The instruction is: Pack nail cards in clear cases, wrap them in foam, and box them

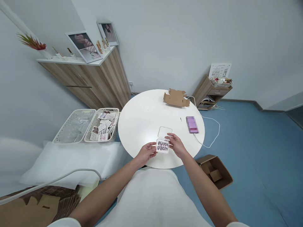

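Note:
A small clear plastic case (162,151) is held over the near part of the white table, its hinged lid (165,132) standing open on the far side. Inside it are two rows of shiny, nail-shaped pieces (162,145), which look like press-on nails. The fingers of my left hand (146,154) close on the case's left edge. My right hand (177,145) grips the right side near the hinge, thumb and fingers at the edge. Part of the case's sides is hidden behind my fingers.
On the round white table (132,119) lie an unfolded cardboard box (176,98) and a blurred purple device (192,125) with a white cable. At left are a basket of packets (104,127) and a basket of clear plastic pieces (74,127). An open carton (220,173) sits on the floor.

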Demonstrator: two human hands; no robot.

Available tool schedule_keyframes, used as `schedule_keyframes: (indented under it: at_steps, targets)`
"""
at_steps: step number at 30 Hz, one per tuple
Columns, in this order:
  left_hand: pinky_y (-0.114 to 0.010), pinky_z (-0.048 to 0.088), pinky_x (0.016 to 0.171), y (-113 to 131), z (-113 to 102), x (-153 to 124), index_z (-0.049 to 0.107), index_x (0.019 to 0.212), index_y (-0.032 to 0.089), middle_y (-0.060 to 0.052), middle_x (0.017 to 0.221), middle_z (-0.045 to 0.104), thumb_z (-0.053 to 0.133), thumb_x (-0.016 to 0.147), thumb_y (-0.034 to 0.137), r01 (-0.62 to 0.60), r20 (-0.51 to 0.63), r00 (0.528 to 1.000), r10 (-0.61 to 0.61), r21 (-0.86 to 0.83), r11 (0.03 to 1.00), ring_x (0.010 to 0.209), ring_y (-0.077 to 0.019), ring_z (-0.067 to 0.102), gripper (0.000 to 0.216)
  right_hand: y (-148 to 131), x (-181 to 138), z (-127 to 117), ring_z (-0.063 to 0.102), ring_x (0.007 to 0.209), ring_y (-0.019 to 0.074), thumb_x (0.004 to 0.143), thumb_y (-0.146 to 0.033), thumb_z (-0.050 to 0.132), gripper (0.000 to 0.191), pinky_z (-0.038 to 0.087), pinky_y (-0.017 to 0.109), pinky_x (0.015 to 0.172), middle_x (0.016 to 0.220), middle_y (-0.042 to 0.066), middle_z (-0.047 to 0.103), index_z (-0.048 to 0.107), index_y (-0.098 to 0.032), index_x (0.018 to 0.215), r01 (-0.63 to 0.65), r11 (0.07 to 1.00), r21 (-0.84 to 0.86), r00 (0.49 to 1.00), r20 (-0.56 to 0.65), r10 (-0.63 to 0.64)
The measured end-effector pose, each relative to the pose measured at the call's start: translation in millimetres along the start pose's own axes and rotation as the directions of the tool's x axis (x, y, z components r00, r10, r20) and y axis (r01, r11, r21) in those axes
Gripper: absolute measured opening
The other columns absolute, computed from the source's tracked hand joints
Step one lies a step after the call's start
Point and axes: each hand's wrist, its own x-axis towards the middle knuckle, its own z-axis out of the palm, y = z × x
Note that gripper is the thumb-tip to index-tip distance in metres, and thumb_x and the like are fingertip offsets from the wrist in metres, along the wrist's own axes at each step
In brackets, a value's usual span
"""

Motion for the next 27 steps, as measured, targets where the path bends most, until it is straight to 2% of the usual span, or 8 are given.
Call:
schedule_keyframes:
  at_steps: [6,15,18,21,27]
  targets:
    - [-0.025,0.048,0.07,4,1,-1,0.058,0.1,0.02,-0.002,0.08,0.061,0.072,0.064,0.025,0.018,0.024,1.0,-0.017,-0.064,0.998,0.068,-0.0082,0.059,0.039,-5,-12,10,0.059,0.089,0.0187,0.069,-0.04,0.061,0.032,0.05,0.032,0.07,0.102,0.006,0.061,0.057,-0.023,0.096,0.043,0.998,0.034,0.997,0.061,-0.045]
    - [-0.024,0.048,0.072,3,-2,4,0.056,0.103,0.02,-0.005,0.09,0.062,0.07,0.068,0.025,0.008,0.045,0.999,-0.002,-0.124,0.992,0.073,-0.0081,0.059,0.038,5,-29,16,0.06,0.089,0.0162,0.071,-0.034,0.06,0.037,0.05,0.034,0.079,0.11,0.004,0.058,0.054,-0.026,0.106,0.009,0.984,0.177,1.0,-0.018,-0.006]
    - [-0.025,0.048,0.072,3,-1,5,0.056,0.104,0.021,-0.004,0.091,0.062,0.07,0.067,0.027,-0.001,0.043,0.999,0.006,-0.102,0.995,0.075,-0.009,0.059,0.04,12,-34,12,0.062,0.082,0.0151,0.072,-0.036,0.06,0.036,0.05,0.035,0.079,0.101,0.004,0.061,0.053,-0.025,0.106,-0.064,0.981,0.181,0.997,-0.021,0.068]
    - [-0.025,0.048,0.072,1,2,5,0.056,0.104,0.021,-0.004,0.089,0.063,0.07,0.066,0.029,-0.005,0.031,0.999,0.007,-0.071,0.997,0.076,-0.0101,0.059,0.041,19,-36,7,0.063,0.075,0.0148,0.071,-0.036,0.063,0.036,0.051,0.034,0.076,0.088,0.003,0.062,0.054,-0.024,0.103,-0.116,0.988,0.103,0.992,-0.041,0.121]
    - [-0.028,0.047,0.071,1,5,7,0.055,0.107,0.019,-0.008,0.096,0.062,0.063,0.072,0.036,0.006,0.038,0.999,-0.006,0.019,1.0,0.08,-0.014,0.06,0.04,23,-32,-3,0.063,0.07,0.0147,0.067,-0.037,0.066,0.038,0.052,0.03,0.068,0.079,0.002,0.062,0.055,-0.023,0.1,-0.096,0.995,0.035,0.988,-0.117,0.099]
